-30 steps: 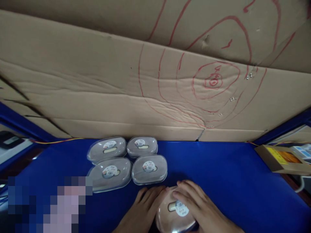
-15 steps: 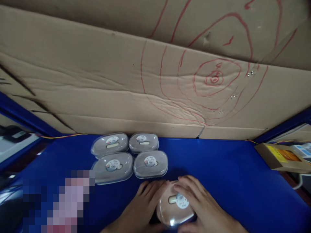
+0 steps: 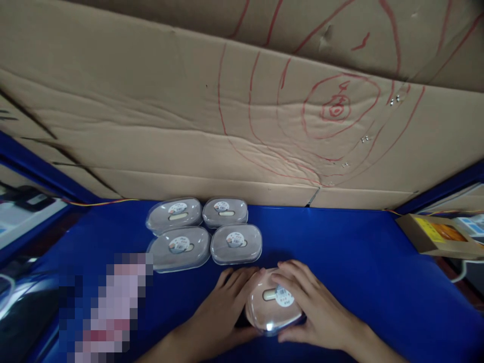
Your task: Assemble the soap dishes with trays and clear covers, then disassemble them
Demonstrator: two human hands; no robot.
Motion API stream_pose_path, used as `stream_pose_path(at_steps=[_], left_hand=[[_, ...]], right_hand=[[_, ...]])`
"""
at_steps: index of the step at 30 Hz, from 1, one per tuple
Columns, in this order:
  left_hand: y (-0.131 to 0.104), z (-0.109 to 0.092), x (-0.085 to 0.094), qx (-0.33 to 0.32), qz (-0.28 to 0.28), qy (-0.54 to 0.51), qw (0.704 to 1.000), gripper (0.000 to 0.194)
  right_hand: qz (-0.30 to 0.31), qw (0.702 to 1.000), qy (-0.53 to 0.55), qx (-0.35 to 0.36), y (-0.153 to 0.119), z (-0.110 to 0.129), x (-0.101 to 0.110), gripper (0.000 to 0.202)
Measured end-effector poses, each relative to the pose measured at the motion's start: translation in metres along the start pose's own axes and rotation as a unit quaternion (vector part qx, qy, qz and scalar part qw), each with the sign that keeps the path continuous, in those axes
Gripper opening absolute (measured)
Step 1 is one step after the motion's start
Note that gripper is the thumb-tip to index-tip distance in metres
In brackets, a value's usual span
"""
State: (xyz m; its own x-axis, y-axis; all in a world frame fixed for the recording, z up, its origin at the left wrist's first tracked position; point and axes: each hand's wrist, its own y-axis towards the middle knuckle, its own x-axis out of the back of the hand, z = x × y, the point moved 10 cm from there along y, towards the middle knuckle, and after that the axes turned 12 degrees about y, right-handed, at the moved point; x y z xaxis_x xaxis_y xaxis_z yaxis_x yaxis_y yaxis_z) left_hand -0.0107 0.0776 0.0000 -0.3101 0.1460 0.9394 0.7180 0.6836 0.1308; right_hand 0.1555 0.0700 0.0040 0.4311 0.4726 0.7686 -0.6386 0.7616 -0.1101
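An oval, pinkish plastic box with a clear lid and a round white barcode sticker is between my hands near the front of the blue table. My left hand curves round its left side, fingers at the far edge and thumb at the near side. From the right, my right hand wraps it, fingers over the lid's rim and partly over the sticker. Beyond, several similar boxes stand in two rows, with one box closest to my hands and another to its left.
A cardboard panel with red ring drawings rises behind the blue table. An open carton with a yellow-and-orange item is at the right edge. At the left lie a pixelated pinkish area and a dark device.
The camera view has tilted down slightly, so everything sits higher in the picture. Both hands remain on the same box, and the other boxes keep their arrangement.
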Motion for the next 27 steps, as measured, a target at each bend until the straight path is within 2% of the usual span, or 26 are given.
stream_pose_path(at_steps=[7,15,20,24,27], left_hand=[[0.001,-0.001,0.002,-0.006,0.008,-0.021,1.0,0.111],[0.005,-0.004,0.017,-0.003,-0.01,-0.054,0.998,0.111],[-0.001,0.0,0.0,-0.025,-0.038,-0.032,0.998,0.117],[-0.008,0.009,-0.023,-0.027,-0.054,-0.009,0.998,0.117],[-0.011,0.013,-0.03,-0.022,-0.062,-0.009,0.998,0.118]], right_hand=[[-0.012,1.0,0.001,0.015,0.001,0.0,-0.004,0.107],[-0.015,0.999,0.027,0.041,0.0,-0.011,-0.013,0.114],[0.022,0.998,0.055,0.015,0.002,-0.017,-0.016,0.114],[0.028,0.997,0.077,0.009,0.002,-0.012,-0.01,0.099],[0.015,0.995,0.095,0.0,-0.002,-0.014,-0.01,0.09]])
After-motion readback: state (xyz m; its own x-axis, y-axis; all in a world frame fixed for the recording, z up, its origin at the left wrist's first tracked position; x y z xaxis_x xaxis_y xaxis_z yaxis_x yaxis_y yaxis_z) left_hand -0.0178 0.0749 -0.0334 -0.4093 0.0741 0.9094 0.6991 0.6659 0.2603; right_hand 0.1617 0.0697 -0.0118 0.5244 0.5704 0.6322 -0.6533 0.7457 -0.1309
